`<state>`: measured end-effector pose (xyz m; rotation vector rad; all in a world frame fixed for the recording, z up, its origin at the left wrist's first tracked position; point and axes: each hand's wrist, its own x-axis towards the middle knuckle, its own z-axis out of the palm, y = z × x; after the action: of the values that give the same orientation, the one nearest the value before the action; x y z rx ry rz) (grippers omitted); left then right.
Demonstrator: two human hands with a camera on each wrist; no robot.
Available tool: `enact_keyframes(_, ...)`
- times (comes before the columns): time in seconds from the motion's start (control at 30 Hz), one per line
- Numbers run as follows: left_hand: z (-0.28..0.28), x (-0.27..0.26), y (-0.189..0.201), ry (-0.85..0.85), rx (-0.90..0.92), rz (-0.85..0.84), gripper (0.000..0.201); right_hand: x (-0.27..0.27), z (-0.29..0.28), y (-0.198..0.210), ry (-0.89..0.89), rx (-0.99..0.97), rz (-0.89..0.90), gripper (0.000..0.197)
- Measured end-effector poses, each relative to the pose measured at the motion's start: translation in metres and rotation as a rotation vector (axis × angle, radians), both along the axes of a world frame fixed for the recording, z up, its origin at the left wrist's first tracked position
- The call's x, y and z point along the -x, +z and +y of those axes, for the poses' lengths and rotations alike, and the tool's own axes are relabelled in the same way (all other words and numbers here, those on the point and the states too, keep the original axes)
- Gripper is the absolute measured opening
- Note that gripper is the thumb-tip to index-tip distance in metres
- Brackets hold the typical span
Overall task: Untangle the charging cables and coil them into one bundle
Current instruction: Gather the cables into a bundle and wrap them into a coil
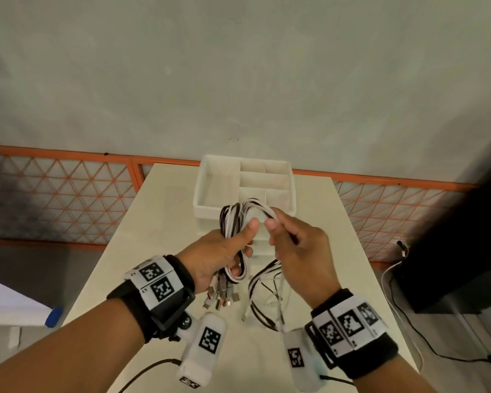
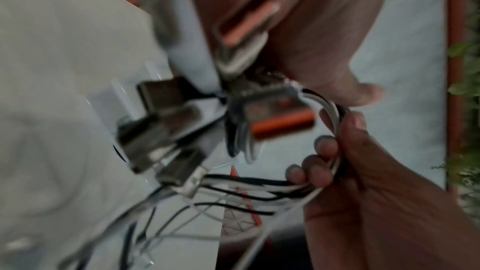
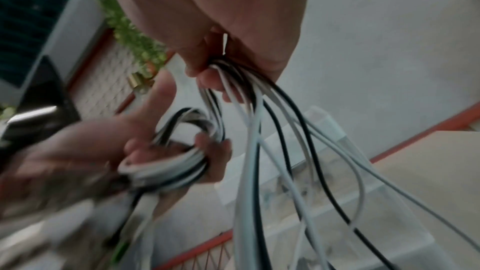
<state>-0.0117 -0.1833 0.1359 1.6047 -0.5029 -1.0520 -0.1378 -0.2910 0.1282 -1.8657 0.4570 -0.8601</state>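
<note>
A bundle of black and white charging cables (image 1: pixel 234 225) is held above the cream table (image 1: pixel 159 222). My left hand (image 1: pixel 224 251) grips the coiled part (image 3: pixel 179 163), thumb up along it, with several USB plugs (image 1: pixel 221 296) hanging below the palm. These plugs (image 2: pixel 161 130) fill the left wrist view, blurred. My right hand (image 1: pixel 292 245) holds the strands (image 3: pixel 233 81) that arch over from the coil. Their loose tails (image 1: pixel 267 296) hang down from it to the table.
A white divided organizer tray (image 1: pixel 244 188) stands at the table's far end, just beyond the hands. An orange lattice fence (image 1: pixel 54 194) runs behind. A dark cabinet (image 1: pixel 459 251) with cords on the floor stands to the right. A blue object (image 1: pixel 54 316) lies at the lower left.
</note>
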Motion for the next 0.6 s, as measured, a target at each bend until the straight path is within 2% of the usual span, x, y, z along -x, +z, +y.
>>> enact_keyframes(0.1,0.000,0.004,0.004,-0.093,0.052,-0.007,0.072,-0.004,0.020,-0.009,0.123,0.176,-0.007,0.020)
enact_keyframes(0.2,0.001,0.001,0.006,-0.033,0.075,0.075,0.045,-0.004,0.030,-0.026,0.212,0.284,0.032,0.017)
enact_keyframes(0.3,0.002,-0.002,0.002,0.092,0.093,0.202,0.028,-0.001,0.031,-0.037,0.235,0.387,0.087,0.040)
enact_keyframes(0.4,0.002,-0.006,-0.002,0.180,0.090,0.142,0.021,0.004,0.022,-0.035,0.265,0.372,0.102,0.040)
enact_keyframes(0.5,0.004,-0.009,0.003,0.146,0.100,0.045,0.015,0.008,0.009,-0.021,0.218,0.243,0.119,0.032)
enact_keyframes(0.6,0.004,-0.009,0.005,0.067,0.062,-0.036,0.002,0.006,-0.002,-0.001,0.121,0.291,0.145,0.047)
